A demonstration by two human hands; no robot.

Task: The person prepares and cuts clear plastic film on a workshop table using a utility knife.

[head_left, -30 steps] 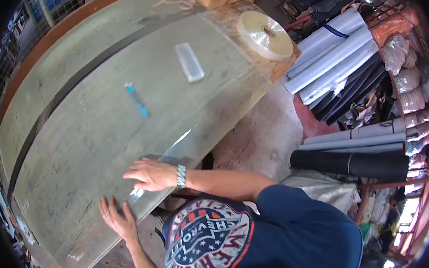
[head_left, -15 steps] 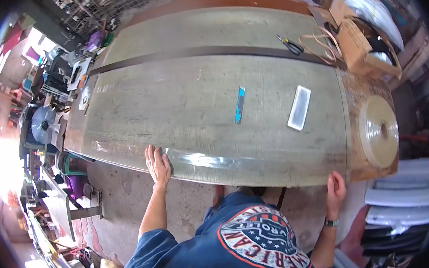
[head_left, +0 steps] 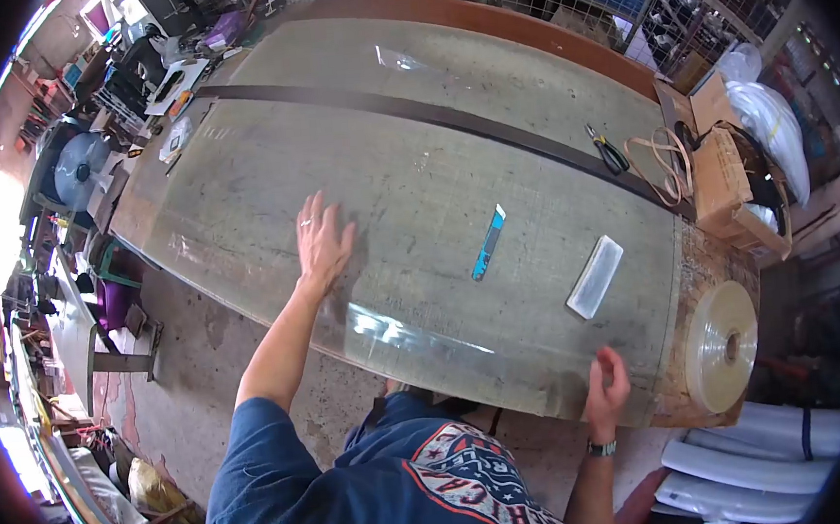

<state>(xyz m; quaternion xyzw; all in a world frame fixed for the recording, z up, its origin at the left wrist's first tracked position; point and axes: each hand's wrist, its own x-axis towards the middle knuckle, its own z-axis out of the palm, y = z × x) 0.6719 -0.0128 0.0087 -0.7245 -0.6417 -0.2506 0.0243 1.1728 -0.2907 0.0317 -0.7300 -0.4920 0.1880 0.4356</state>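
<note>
My left hand [head_left: 321,245] is over the worktable, palm down with fingers spread and a ring on one finger; nothing is in it. My right hand [head_left: 606,390] is at the front edge, thumb apart from loosely bent fingers, with nothing visible in it. Between the hands, a clear, glossy plastic strip [head_left: 416,338] lies along the front of the table. A blue utility knife [head_left: 489,244] lies beyond the strip. To its right is a whitish rectangular block [head_left: 595,277], nearest my right hand.
A roll of clear plastic strip [head_left: 723,346] lies at the right end. Pliers [head_left: 609,149], a looped tan band [head_left: 661,162] and a cardboard box [head_left: 721,173] are at the back right. A dark bar [head_left: 429,115] crosses the table. A clear plastic scrap [head_left: 398,61] lies beyond it.
My view has turned. My left hand has moved from the front edge farther over the table, its fingers spreading. A clear scrap now shows at the back, where none was visible before.
</note>
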